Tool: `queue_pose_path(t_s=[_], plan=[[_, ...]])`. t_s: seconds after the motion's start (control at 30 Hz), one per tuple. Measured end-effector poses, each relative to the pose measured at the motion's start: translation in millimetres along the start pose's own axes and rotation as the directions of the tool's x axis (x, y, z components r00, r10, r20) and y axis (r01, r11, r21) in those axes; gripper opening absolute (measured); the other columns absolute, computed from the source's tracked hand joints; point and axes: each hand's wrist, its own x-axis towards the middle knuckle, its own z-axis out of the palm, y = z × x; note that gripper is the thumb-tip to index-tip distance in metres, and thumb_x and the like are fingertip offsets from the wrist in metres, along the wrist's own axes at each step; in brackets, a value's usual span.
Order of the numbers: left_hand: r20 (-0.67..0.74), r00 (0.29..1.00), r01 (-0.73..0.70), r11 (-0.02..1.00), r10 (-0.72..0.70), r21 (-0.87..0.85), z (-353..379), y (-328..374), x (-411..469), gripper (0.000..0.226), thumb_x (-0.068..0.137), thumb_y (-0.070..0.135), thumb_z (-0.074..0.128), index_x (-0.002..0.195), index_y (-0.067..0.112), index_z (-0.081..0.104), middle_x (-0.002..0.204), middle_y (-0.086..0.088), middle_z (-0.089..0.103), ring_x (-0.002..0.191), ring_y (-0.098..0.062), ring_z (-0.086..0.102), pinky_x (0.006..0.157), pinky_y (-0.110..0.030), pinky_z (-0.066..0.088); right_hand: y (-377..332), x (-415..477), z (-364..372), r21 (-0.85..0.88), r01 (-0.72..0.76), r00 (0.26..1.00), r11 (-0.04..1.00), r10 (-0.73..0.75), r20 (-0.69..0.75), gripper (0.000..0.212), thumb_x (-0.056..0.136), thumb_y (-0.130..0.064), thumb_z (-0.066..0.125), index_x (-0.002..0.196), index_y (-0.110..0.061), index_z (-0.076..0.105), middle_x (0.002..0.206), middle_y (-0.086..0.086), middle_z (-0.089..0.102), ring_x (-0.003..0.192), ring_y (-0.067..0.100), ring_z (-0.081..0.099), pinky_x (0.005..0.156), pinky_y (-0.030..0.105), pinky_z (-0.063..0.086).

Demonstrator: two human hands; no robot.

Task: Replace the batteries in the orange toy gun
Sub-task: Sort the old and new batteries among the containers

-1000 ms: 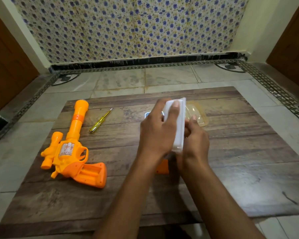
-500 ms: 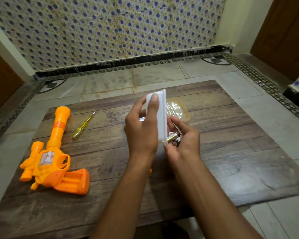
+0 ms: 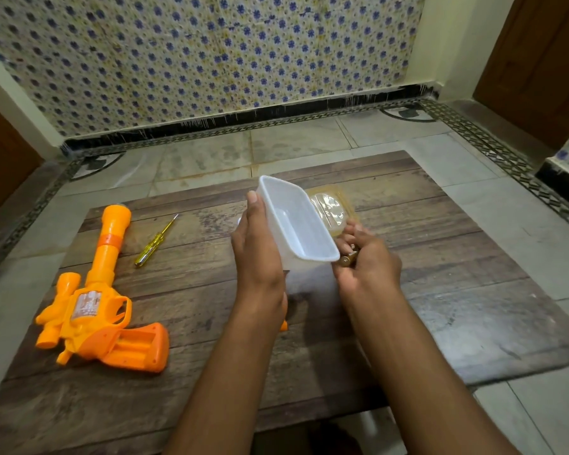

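The orange toy gun (image 3: pixel 96 300) lies on the left of the wooden table (image 3: pixel 457 307), its grip compartment open and empty. My left hand (image 3: pixel 260 254) holds a white plastic container (image 3: pixel 296 221) tilted on its side, its empty inside facing me. My right hand (image 3: pixel 365 261) is cupped just under the container's lower rim and is closed on batteries (image 3: pixel 348 258), whose dark and gold ends show between the fingers. A small orange piece (image 3: pixel 283 325) peeks out from behind my left wrist.
A yellow-handled screwdriver (image 3: pixel 155 242) lies right of the gun's barrel. A clear lid (image 3: pixel 330 210) rests on the table behind the container. Tiled floor surrounds the table, with a patterned wall behind and wooden doors at both sides.
My left hand has turned the white container so its open empty inside faces me. The batteries have ended up in my right hand, which has closed more around them.
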Motion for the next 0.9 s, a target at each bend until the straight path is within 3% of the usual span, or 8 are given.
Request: queue_pose_path(t_s=[0.1,0.2,0.27,0.43,0.53,0.6,0.8,0.9], plan=[[0.091,0.971,0.223,0.975,-0.222,-0.008,-2.7,-1.0,0.4,0.059,0.101,0.067,0.039,0.126,0.022,0.068,0.117,-0.014,0.075,0.104,-0.032,0.072,0.079,-0.05,0.063,-16.4,1.8,-4.0,-0.354,0.215,0.977,0.91,-0.2,0.078,0.015,0.102,-0.005,0.058,0.092,0.003,0.068,0.061,0.003,0.049,0.042,0.008,0.041,0.035,0.02,0.032],[0.223,0.912,0.351,0.937,-0.343,0.006,-3.1,0.2,-5.0,0.064,0.101,0.065,0.039,0.122,0.015,0.072,0.106,-0.014,0.078,0.087,-0.031,0.074,0.071,-0.042,0.061,-29.7,2.0,-10.8,-0.717,0.356,0.934,0.6,-0.239,0.265,0.034,0.095,-0.033,0.072,0.09,0.0,0.072,0.06,0.004,0.053,0.044,0.012,0.045,0.036,0.021,0.035],[0.249,0.91,0.324,0.943,-0.332,0.074,-0.7,-3.3,-9.9,0.046,0.102,0.052,0.047,0.116,0.015,0.071,0.099,-0.013,0.08,0.086,-0.03,0.076,0.075,-0.044,0.061,-35.1,1.6,-14.3,-0.816,0.392,0.92,0.425,-0.191,0.343,0.042,0.087,-0.041,0.079,0.088,0.0,0.074,0.068,0.007,0.067,0.052,0.021,0.062,0.04,0.024,0.045],[0.19,0.934,0.247,0.931,-0.302,0.268,7.5,-19.9,-12.4,0.026,0.103,0.041,0.055,0.107,0.018,0.068,0.109,-0.015,0.078,0.103,-0.034,0.074,0.095,-0.055,0.059,-45.1,9.6,-23.1,-0.87,0.469,0.868,0.15,-0.26,0.423,0.012,0.08,-0.023,0.085,0.081,-0.013,0.079,0.081,0.001,0.076,0.076,0.019,0.074,0.057,0.032,0.056],[0.202,0.959,0.097,0.898,-0.2,0.429,8.6,-25.9,-11.7,0.07,0.075,0.065,0.063,0.129,0.019,0.063,0.115,-0.004,0.075,0.104,-0.026,0.073,0.092,-0.053,0.06,-56.0,13.6,-26.7,-0.86,0.508,0.795,-0.047,-0.359,0.489,0.007,0.082,-0.02,0.08,0.082,-0.013,0.079,0.075,-0.005,0.072,0.073,0.011,0.07,0.053,0.021,0.05],[0.227,0.962,0.013,0.859,-0.149,0.512,5.3,-31.5,-8.9,0.071,0.075,0.058,0.065,0.135,0.02,0.061,0.112,0.0,0.074,0.101,-0.023,0.073,0.09,-0.051,0.061,-61.3,15.4,-28.4,-0.848,0.518,0.761,-0.113,-0.393,0.516,0.005,0.083,-0.018,0.077,0.083,-0.014,0.079,0.071,-0.007,0.068,0.071,0.005,0.067,0.049,0.018,0.043],[0.26,0.964,-0.124,0.786,-0.048,0.606,-0.4,-52.0,-8.9,0.017,0.085,0.027,0.068,0.091,0.012,0.075,0.072,-0.005,0.077,0.068,-0.023,0.077,0.071,-0.049,0.065,-60.6,32.7,-34.4,-0.777,0.509,0.674,-0.37,-0.39,0.627,0.025,0.089,-0.031,0.077,0.1,-0.009,0.081,0.083,0.003,0.074,0.067,0.009,0.062,0.056,0.014,0.037],[0.232,0.973,-0.172,0.743,0.023,0.647,2.2,-57.0,-7.2,0.019,0.075,0.025,0.063,0.071,0.008,0.071,0.05,0.0,0.064,0.066,-0.03,0.074,0.071,-0.048,0.065,-66.7,37.1,-34.8,-0.752,0.507,0.581,-0.421,-0.477,0.659,0.026,0.09,-0.033,0.075,0.095,-0.008,0.08,0.082,0.005,0.074,0.073,0.015,0.064,0.062,0.018,0.039]])
